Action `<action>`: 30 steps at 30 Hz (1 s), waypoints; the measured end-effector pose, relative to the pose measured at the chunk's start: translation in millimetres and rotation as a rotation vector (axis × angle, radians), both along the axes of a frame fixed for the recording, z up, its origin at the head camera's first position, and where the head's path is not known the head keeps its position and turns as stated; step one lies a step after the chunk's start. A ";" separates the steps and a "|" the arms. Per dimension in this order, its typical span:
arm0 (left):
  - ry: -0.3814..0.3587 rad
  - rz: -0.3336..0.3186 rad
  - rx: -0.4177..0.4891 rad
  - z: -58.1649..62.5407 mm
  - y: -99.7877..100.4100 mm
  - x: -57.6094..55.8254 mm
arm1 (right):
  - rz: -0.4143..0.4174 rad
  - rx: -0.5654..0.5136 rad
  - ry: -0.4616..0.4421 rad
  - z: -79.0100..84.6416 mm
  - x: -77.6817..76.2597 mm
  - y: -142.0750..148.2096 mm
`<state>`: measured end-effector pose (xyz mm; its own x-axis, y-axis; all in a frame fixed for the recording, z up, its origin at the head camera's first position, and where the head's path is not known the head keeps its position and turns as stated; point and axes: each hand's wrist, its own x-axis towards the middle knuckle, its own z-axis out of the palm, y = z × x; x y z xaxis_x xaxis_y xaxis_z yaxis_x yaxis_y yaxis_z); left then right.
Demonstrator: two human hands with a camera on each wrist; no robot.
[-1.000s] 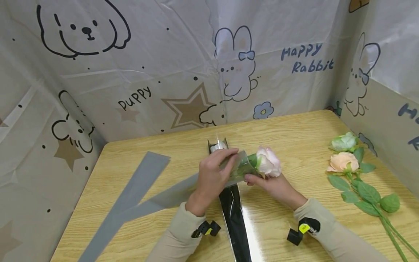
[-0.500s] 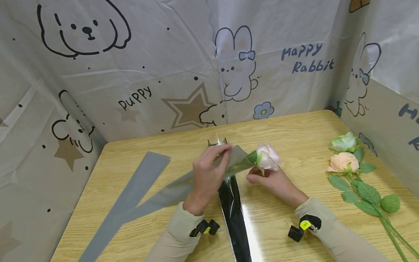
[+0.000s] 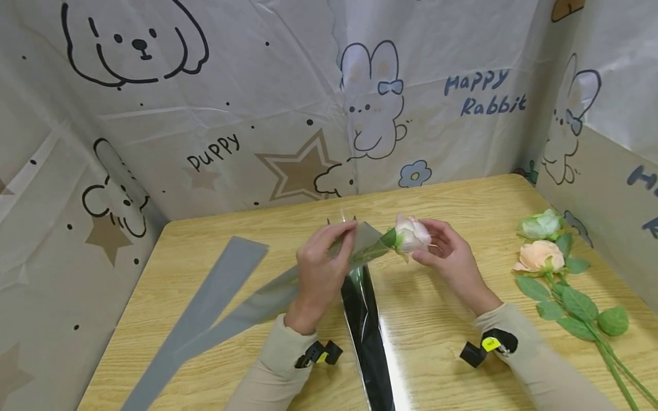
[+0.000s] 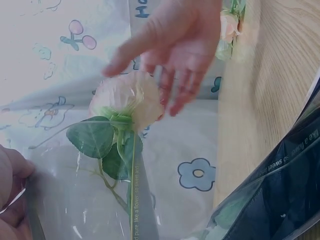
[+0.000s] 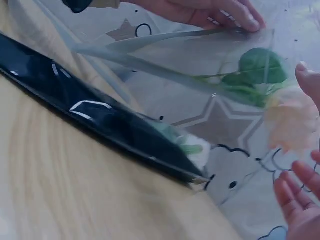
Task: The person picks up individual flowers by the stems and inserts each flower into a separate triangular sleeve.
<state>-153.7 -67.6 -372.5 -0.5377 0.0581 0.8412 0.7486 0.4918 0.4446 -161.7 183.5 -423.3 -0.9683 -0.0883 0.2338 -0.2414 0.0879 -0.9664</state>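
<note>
Below the pale rose (image 3: pixel 412 235), the held grey sleeve (image 3: pixel 272 294) hides its lower stem

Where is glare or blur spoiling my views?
Head: a white glare strip beside the black wrapper; left wrist: upper left washed out, right hand slightly blurred; right wrist: white highlights on the wrapper, pink flower pale and soft-edged.
</note>
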 end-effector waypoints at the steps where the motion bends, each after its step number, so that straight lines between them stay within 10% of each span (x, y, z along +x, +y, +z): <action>1: -0.003 0.002 0.000 0.1 -0.1 -0.1 | -0.002 -0.023 0.039 2.2 0.4 0.9; 13: -0.013 0.022 0.008 -1.5 -0.6 -1.9 | 0.058 -0.164 0.265 11.8 8.5 -5.5; 30: -0.069 -0.021 -0.063 -5.5 6.9 2.0 | 0.092 -0.147 0.329 20.9 16.3 -9.0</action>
<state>-151.7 -60.7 -378.0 -0.5927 0.1215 0.7962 0.7274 0.5052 0.4644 -145.4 174.5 -402.4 -0.8286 -0.1142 0.5481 -0.5419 -0.0827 -0.8364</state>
